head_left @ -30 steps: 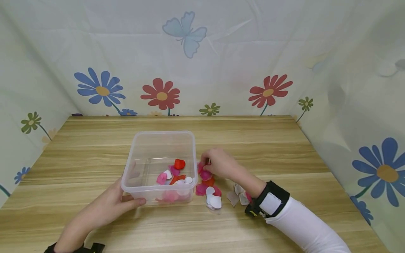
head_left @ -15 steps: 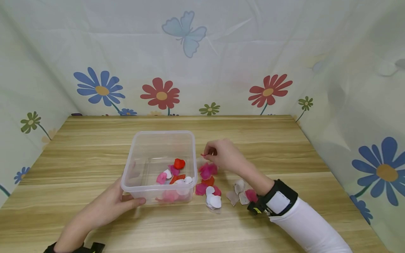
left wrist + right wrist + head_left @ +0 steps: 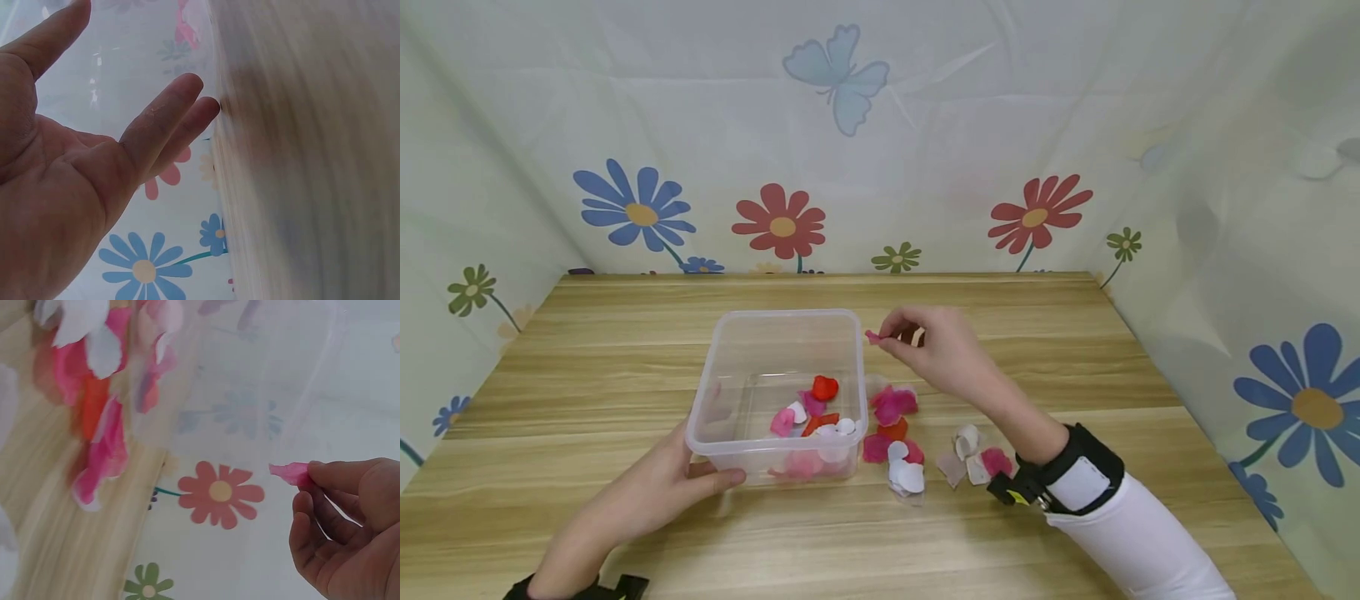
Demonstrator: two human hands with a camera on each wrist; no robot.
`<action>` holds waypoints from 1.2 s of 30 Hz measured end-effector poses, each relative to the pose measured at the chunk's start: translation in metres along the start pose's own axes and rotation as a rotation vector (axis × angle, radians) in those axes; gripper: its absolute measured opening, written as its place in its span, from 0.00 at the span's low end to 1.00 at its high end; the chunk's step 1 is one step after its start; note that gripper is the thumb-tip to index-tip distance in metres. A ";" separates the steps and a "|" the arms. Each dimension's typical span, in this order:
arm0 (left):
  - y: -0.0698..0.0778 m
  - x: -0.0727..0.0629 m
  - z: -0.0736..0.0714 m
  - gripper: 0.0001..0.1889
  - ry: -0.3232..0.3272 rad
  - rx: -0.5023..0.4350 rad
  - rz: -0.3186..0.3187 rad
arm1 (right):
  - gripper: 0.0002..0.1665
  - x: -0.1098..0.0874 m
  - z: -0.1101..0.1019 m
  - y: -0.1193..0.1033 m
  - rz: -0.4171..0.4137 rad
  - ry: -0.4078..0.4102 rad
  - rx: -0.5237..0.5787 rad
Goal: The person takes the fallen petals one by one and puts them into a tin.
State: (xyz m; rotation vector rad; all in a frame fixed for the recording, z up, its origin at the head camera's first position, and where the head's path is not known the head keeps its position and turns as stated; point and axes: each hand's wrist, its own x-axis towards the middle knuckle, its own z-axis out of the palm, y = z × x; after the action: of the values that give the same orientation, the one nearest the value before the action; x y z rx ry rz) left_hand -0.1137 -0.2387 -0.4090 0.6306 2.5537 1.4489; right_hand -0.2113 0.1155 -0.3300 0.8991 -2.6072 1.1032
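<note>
One bare left hand [image 3: 655, 492] lies nearest, against the near left corner of a clear, square, open-topped plastic box [image 3: 778, 446], fingers stretched and spread, thumb along the front wall, steadying it without a tight grip; the box looks light, smooth and a little slippery, best held by its walls or rim. Inside are thin red, pink and white petals [image 3: 825, 388]; just right of it, on the wood-grain table [image 3: 1037, 367], sits a loose pile of magenta, red and white petals [image 3: 892, 429], with a smaller cluster of whitish and pink petals [image 3: 975, 467] further right. Beyond these, well apart from the left, the bare right hand [image 3: 938, 348] pinches a small creased pink petal [image 3: 872, 337] between thumb and forefinger, in the air just outside the box's right rim. That petal should be almost weightless, soft and easily crumpled, so a light pinch at one end suits it; it looks narrow, folded and ragged at the free tip. Farthest stands a white curtain [image 3: 925, 167] printed with flowers and a butterfly
</note>
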 end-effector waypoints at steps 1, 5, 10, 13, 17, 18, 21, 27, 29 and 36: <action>0.000 0.000 0.000 0.57 0.000 -0.004 0.000 | 0.03 0.000 -0.001 -0.003 -0.011 0.011 0.012; 0.001 0.000 0.000 0.57 0.001 -0.013 0.002 | 0.04 -0.001 -0.002 -0.016 -0.062 0.028 0.054; 0.001 0.000 -0.001 0.57 0.002 -0.007 0.002 | 0.06 -0.002 0.004 -0.026 -0.154 0.000 0.081; 0.001 0.000 -0.001 0.57 0.000 -0.001 -0.002 | 0.06 -0.002 0.010 -0.026 -0.198 -0.021 0.087; 0.001 0.000 0.000 0.58 -0.004 -0.007 -0.007 | 0.07 -0.002 0.017 -0.026 -0.232 -0.047 0.087; 0.001 0.000 0.000 0.58 -0.005 -0.008 -0.005 | 0.07 -0.002 0.018 -0.026 -0.237 -0.054 0.084; 0.000 0.000 0.000 0.58 -0.006 -0.010 -0.001 | 0.08 -0.003 0.021 -0.027 -0.247 -0.078 0.070; -0.001 0.000 0.000 0.58 -0.005 -0.008 0.007 | 0.10 -0.005 0.024 -0.027 -0.235 -0.109 0.055; -0.001 0.001 0.000 0.58 -0.006 -0.009 0.008 | 0.11 -0.005 0.024 -0.026 -0.239 -0.109 0.063; -0.001 0.000 0.000 0.58 -0.004 -0.005 0.010 | 0.09 -0.004 0.021 -0.020 -0.234 -0.062 0.105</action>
State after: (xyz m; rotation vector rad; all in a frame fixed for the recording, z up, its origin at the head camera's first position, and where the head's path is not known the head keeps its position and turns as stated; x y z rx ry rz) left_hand -0.1137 -0.2389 -0.4099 0.6453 2.5470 1.4550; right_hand -0.1948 0.0922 -0.3348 1.2430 -2.4310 1.1730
